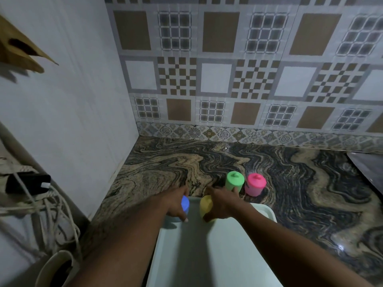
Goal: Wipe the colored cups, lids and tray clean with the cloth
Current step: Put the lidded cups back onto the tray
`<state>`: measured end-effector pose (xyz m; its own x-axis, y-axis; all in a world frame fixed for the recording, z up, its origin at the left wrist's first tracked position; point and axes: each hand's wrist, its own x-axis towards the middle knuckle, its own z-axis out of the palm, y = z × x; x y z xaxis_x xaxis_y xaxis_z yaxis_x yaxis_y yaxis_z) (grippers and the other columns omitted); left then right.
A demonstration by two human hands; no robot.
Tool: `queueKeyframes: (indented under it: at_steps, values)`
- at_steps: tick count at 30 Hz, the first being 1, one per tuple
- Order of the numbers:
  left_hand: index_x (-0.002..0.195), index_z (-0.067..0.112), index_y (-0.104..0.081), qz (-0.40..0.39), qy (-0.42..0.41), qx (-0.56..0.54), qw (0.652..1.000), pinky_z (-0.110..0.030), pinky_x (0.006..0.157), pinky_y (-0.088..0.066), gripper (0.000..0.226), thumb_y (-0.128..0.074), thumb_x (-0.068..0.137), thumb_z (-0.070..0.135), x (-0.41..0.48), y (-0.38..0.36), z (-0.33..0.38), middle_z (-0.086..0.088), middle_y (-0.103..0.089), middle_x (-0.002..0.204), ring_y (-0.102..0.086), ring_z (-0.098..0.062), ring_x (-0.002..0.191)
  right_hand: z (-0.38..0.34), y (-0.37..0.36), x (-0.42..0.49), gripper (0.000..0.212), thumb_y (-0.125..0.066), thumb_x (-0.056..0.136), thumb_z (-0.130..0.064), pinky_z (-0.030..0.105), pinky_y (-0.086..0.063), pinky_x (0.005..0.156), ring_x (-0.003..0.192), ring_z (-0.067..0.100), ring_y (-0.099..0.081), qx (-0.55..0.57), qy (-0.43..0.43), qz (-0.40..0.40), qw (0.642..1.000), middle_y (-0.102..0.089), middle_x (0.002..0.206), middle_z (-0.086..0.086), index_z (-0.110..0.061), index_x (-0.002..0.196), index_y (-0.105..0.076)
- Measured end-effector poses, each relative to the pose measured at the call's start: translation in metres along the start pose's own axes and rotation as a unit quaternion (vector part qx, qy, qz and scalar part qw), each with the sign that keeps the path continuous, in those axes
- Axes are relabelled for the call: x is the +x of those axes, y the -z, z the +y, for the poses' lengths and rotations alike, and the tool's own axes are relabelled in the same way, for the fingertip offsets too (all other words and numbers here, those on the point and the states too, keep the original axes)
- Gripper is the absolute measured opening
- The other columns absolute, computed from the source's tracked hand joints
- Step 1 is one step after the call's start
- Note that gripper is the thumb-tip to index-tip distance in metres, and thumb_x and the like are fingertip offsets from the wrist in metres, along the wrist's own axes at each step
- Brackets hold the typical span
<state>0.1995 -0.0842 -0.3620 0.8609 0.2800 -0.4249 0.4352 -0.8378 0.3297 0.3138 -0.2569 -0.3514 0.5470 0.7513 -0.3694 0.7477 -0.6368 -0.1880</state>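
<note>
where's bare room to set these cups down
Bare: near half of tray; counter between green cup and tiled wall; counter right of pink cup. Crowded: tray's far edge, where left hand and right hand grip blue cup and yellow cup.

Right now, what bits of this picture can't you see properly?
All in the head view:
- Blue cup: mostly covered by the left hand gripping it; lid unseen.
- Yellow cup: its top and right side hidden under the right hand.
- Tray: near end cut off by the bottom edge.
- Cloth: none shows anywhere.
- Dirt on the green cup and pink cup: too small and dim to tell.
</note>
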Motion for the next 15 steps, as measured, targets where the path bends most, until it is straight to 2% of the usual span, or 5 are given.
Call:
queueKeyframes:
  at_steps: [3, 5, 7, 11, 15]
  values:
    - [0.117, 0.025, -0.052, 0.017, -0.008, -0.028, 0.999, -0.042, 0.091, -0.052, 0.068, -0.085, 0.064, 0.05, 0.006, 0.015, 0.006, -0.002, -0.053, 0.123, -0.056, -0.022, 0.106, 0.011, 0.016, -0.001, 0.097, -0.078, 0.049, -0.072, 0.045, -0.042, 0.101, 0.114, 0.028, -0.058, 0.035, -0.021, -0.044, 0.998, -0.062, 0.127, 0.001, -0.033, 0.131, -0.045]
    - [0.114, 0.024, -0.053, 0.036, 0.0, -0.061, 0.998, -0.042, 0.089, -0.053, 0.061, -0.08, 0.068, 0.053, 0.014, 0.029, 0.009, -0.003, -0.055, 0.119, -0.058, -0.023, 0.102, 0.025, 0.039, -0.005, 0.084, -0.08, 0.057, -0.068, 0.033, -0.047, 0.089, 0.103, 0.021, -0.059, 0.086, -0.027, -0.064, 0.994, -0.064, 0.117, -0.004, -0.031, 0.126, -0.051]
    - [0.118, 0.022, -0.051, 0.059, 0.003, -0.076, 0.995, -0.042, 0.089, -0.052, 0.061, -0.077, 0.07, 0.05, 0.026, 0.042, 0.014, -0.005, -0.055, 0.123, -0.058, -0.026, 0.104, 0.045, 0.064, -0.011, 0.07, -0.079, 0.069, -0.06, 0.03, -0.048, 0.081, 0.099, 0.02, -0.058, 0.131, -0.051, -0.038, 0.989, -0.06, 0.109, -0.003, -0.026, 0.125, -0.055]
    - [0.134, 0.024, -0.044, 0.083, -0.028, -0.051, 0.995, -0.034, 0.096, -0.045, 0.07, -0.077, 0.076, 0.044, 0.051, 0.052, 0.041, -0.007, -0.041, 0.143, -0.049, -0.027, 0.124, 0.093, 0.088, -0.009, 0.057, -0.071, 0.078, -0.052, 0.047, -0.052, 0.092, 0.103, 0.027, -0.059, 0.13, -0.117, 0.069, 0.982, -0.062, 0.12, 0.008, -0.019, 0.121, -0.053]
    - [0.144, 0.03, -0.034, 0.043, -0.067, -0.028, 0.996, -0.043, 0.106, -0.042, 0.091, -0.08, 0.069, 0.053, 0.082, 0.039, 0.081, -0.008, -0.031, 0.152, -0.04, -0.03, 0.137, 0.121, 0.081, -0.011, 0.067, -0.071, 0.07, -0.056, 0.054, -0.042, 0.102, 0.121, 0.036, -0.05, 0.106, -0.187, 0.065, 0.974, -0.048, 0.136, 0.012, -0.032, 0.126, -0.043]
